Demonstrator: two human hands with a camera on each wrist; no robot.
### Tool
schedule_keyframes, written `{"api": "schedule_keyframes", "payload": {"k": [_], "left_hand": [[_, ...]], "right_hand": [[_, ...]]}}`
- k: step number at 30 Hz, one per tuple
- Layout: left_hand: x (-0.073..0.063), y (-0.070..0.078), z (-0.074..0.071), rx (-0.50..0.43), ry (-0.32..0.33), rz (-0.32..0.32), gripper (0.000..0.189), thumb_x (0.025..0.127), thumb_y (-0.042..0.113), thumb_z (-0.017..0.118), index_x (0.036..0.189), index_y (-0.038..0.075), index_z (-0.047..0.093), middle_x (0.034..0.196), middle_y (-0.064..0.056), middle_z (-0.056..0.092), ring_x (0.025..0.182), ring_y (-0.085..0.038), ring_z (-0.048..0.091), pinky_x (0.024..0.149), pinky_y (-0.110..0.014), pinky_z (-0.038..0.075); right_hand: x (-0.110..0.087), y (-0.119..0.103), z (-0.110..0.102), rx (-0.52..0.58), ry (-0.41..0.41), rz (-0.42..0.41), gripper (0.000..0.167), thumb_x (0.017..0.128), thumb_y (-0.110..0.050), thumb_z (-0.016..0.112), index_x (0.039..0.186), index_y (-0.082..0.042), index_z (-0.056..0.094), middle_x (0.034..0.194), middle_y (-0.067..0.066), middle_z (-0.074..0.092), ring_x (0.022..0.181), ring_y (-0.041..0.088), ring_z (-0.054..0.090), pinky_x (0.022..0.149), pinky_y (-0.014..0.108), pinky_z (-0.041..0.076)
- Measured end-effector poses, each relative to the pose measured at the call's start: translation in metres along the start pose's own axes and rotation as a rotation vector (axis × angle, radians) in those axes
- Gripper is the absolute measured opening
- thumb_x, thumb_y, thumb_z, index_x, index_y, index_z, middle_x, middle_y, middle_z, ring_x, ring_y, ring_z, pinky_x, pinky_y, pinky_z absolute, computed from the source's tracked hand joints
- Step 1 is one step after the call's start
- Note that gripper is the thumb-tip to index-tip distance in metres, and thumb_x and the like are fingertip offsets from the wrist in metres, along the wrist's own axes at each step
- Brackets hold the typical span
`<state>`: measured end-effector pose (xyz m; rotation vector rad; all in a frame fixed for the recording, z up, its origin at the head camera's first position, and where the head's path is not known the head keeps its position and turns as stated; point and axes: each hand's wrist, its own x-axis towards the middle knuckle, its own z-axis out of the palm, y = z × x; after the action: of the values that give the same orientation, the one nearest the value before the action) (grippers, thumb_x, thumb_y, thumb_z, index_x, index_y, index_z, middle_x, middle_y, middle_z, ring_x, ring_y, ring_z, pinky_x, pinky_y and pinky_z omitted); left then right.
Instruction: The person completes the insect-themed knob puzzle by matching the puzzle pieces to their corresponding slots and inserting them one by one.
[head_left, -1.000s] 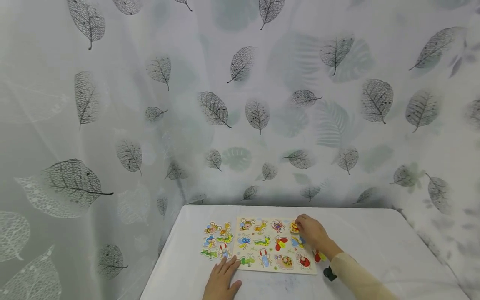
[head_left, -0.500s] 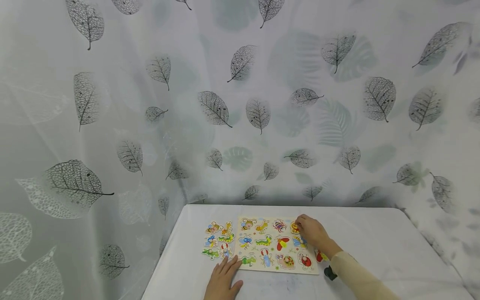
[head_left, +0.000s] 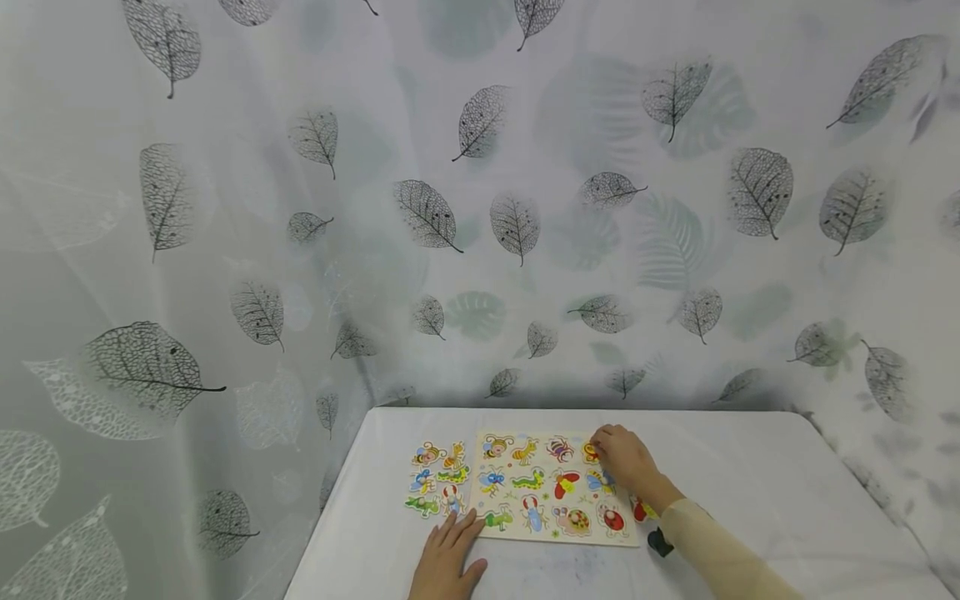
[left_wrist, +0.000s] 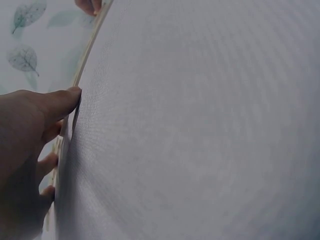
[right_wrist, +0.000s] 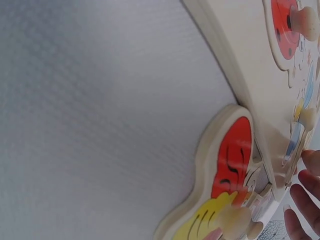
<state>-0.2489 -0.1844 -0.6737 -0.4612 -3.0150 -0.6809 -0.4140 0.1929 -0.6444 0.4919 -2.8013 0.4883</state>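
Note:
A wooden peg puzzle board with colourful insect pieces lies on the white table. At its lower left corner rests my left hand, palm down with fingers spread. In the left wrist view the left thumb lies by the tabletop. My right hand is at the board's upper right corner, its fingertips pinching an orange-and-yellow puzzle piece, which they partly cover. Beside the board's right edge lies a red-and-yellow winged piece, partly behind the right forearm in the head view.
Several loose insect pieces form a cluster left of the board. A small black object sits by the right sleeve. Behind the table hangs a leaf-patterned curtain.
Both hands stay in nearly the same places; the right fingertips shift only slightly over the orange-and-yellow puzzle piece. The head view has moved a little.

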Motion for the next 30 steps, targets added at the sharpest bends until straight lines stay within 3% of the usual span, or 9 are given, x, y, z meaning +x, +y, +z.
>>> {"api": "schedule_keyframes", "payload": {"k": [7, 18, 25, 30], "left_hand": [[-0.0001, 0.0020, -0.0021, -0.002, -0.002, -0.015, 0.061, 0.098, 0.046, 0.067, 0.153, 0.027, 0.052, 0.164, 0.005, 0.043, 0.154, -0.036, 0.033, 0.123, -0.066, 0.025], [-0.0007, 0.0013, -0.0021, 0.005, -0.009, -0.017, 0.060, 0.098, 0.046, 0.066, 0.154, 0.028, 0.051, 0.165, 0.006, 0.041, 0.154, -0.036, 0.031, 0.124, -0.065, 0.024], [-0.0015, 0.0039, -0.0036, -0.017, -0.021, -0.028, 0.060, 0.098, 0.045, 0.067, 0.153, 0.028, 0.051, 0.164, 0.006, 0.042, 0.154, -0.036, 0.031, 0.123, -0.066, 0.024], [-0.0026, 0.0045, -0.0038, -0.008, 0.005, -0.008, 0.060, 0.098, 0.045, 0.067, 0.152, 0.027, 0.052, 0.164, 0.004, 0.044, 0.153, -0.037, 0.033, 0.122, -0.067, 0.026]], "right_hand": [[0.0003, -0.0001, -0.0006, -0.023, 0.036, -0.027, 0.016, 0.090, -0.011, 0.082, 0.105, -0.010, 0.078, 0.111, 0.008, 0.073, 0.102, 0.029, 0.067, 0.091, 0.050, 0.060], [0.0012, -0.0020, 0.0009, -0.033, 0.031, 0.043, 0.012, 0.094, -0.016, 0.079, 0.104, -0.009, 0.078, 0.113, 0.010, 0.073, 0.106, 0.033, 0.067, 0.096, 0.054, 0.058], [0.0001, 0.0001, 0.0036, -0.003, 0.034, 0.062, 0.012, 0.095, -0.017, 0.079, 0.104, -0.009, 0.078, 0.110, 0.008, 0.073, 0.104, 0.030, 0.067, 0.095, 0.051, 0.059], [0.0000, 0.0032, 0.0066, 0.017, 0.040, 0.064, 0.014, 0.095, -0.018, 0.079, 0.104, -0.008, 0.078, 0.109, 0.008, 0.073, 0.103, 0.030, 0.066, 0.092, 0.051, 0.059]]}}
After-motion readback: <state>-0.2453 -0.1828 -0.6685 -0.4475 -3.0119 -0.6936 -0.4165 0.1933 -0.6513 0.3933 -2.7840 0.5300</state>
